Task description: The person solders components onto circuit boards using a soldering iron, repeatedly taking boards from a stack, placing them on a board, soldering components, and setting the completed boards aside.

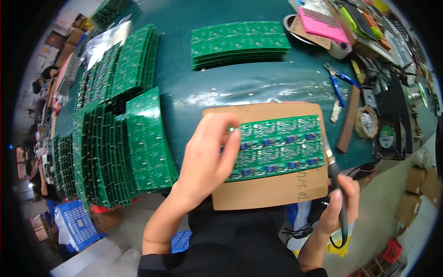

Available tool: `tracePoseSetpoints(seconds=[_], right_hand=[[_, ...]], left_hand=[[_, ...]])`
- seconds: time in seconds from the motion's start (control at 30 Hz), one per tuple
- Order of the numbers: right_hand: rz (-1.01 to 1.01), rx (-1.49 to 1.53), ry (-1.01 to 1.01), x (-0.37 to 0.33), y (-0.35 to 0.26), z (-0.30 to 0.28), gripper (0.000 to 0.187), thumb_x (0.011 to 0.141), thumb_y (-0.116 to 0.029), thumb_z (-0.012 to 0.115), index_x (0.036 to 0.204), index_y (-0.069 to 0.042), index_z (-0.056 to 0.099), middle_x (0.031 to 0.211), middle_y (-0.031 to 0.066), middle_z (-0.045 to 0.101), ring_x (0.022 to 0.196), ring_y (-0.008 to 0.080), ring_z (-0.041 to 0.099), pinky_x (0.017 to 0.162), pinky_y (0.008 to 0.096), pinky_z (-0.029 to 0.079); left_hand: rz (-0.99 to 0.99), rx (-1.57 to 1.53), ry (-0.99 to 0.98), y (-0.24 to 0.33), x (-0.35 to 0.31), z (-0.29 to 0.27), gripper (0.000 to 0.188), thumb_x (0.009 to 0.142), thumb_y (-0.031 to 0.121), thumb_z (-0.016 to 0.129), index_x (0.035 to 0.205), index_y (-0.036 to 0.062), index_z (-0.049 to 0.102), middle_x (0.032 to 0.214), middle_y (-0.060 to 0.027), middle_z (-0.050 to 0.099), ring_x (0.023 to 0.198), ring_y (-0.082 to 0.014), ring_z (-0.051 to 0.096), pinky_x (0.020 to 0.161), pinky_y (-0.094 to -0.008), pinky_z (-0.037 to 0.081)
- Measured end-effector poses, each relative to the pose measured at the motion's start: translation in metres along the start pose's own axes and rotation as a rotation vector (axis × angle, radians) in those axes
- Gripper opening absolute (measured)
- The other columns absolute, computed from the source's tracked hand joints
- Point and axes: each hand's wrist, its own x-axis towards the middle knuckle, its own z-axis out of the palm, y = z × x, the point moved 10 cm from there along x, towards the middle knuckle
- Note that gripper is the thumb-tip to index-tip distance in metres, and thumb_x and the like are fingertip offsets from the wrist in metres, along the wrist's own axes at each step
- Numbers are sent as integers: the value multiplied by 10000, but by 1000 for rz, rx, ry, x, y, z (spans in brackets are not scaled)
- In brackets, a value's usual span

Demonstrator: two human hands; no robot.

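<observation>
A green circuit board point(281, 147) full of small components, some of them blue, lies on a piece of brown cardboard point(267, 196) at the table's near edge. My left hand point(207, 154) is closed at the board's left end, thumb and forefinger together over its corner. The hand hides that end, so any small part between the fingertips cannot be made out. In my right hand point(341, 203) is a soldering iron point(333, 168) with a dark handle and cable. Its metal tip points up and away beside the board's right edge, apart from the components.
Stacked green boards point(240, 41) sit at the back, and more boards point(104, 157) stand in rows on the left. Blue-handled pliers point(339, 87), a brown bar point(349, 122), a solder spool point(416, 98) and a pink box point(324, 25) occupy the right side.
</observation>
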Motion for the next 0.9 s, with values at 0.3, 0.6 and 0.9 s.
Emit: tracePoseSetpoints(seconds=[0.3, 0.6, 0.9], right_hand=[[-38, 286, -382, -33, -51, 111, 185, 875, -90, 610, 1005, 39, 636, 802, 159, 628, 719, 235, 637, 662, 314, 513], [-54, 273, -408, -39, -53, 131, 211, 831, -14, 651, 1033, 48, 659, 785, 150, 646, 667, 204, 633, 593, 280, 501], [-77, 263, -322, -39, -56, 117, 212, 831, -33, 649, 1024, 53, 660, 793, 160, 650, 683, 232, 642, 612, 309, 515]], left_hand=[[112, 165, -90, -30, -53, -22, 126, 829, -54, 616, 918, 23, 570, 1082, -129, 658, 932, -312, 599, 840, -378, 468], [172, 133, -66, -40, -53, -17, 133, 822, -47, 641, 920, 17, 577, 1080, -118, 648, 893, -303, 584, 811, -381, 460], [189, 114, -36, -32, -51, -24, 128, 815, -29, 667, 912, 20, 599, 1039, -118, 631, 896, -289, 591, 787, -380, 484]])
